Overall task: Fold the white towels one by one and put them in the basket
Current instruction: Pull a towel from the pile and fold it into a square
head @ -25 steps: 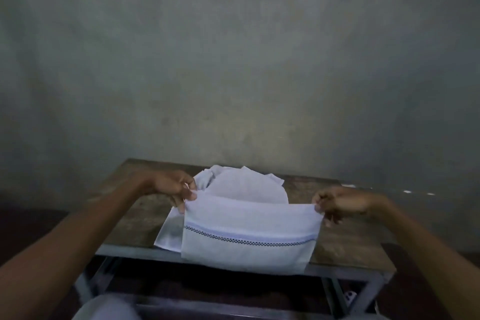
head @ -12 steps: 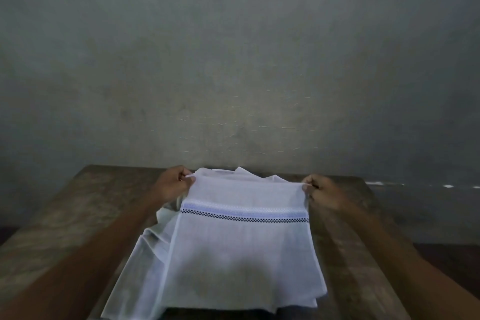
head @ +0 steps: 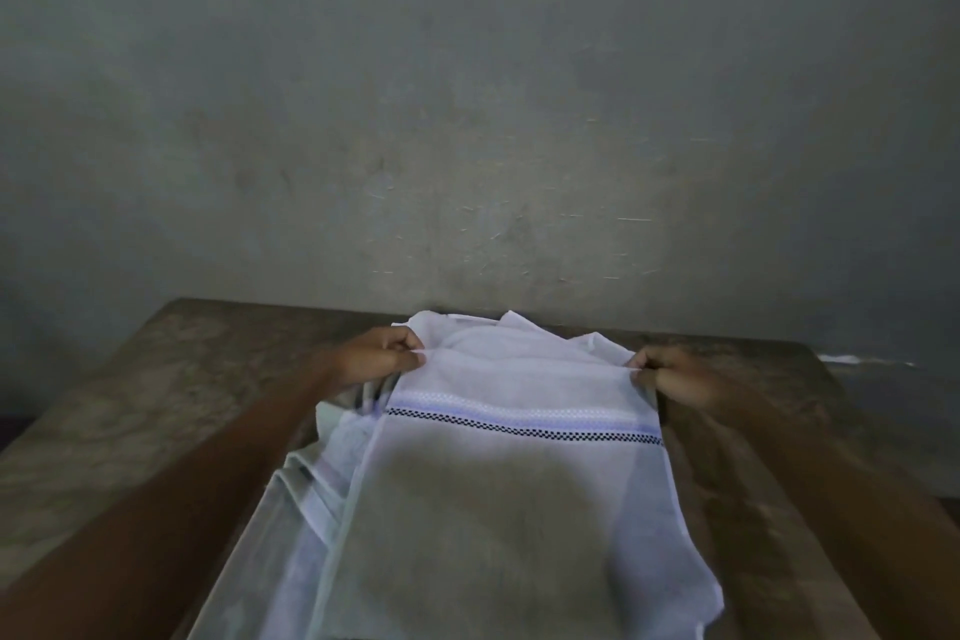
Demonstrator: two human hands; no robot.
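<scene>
A white towel with a blue and black checked stripe lies spread flat on the wooden table, on top of other white towels that stick out at its left and far side. My left hand pinches the towel's far left corner. My right hand pinches its far right corner. Both hands rest low, near the table's far edge. No basket is in view.
A bare grey wall stands right behind the table. Bare wood shows on both sides of the towels. The table's left edge drops off to a dark floor.
A second ago I held the towel up in the air in front of the table. It has since been laid flat over the pile, and the view has moved closer to the table.
</scene>
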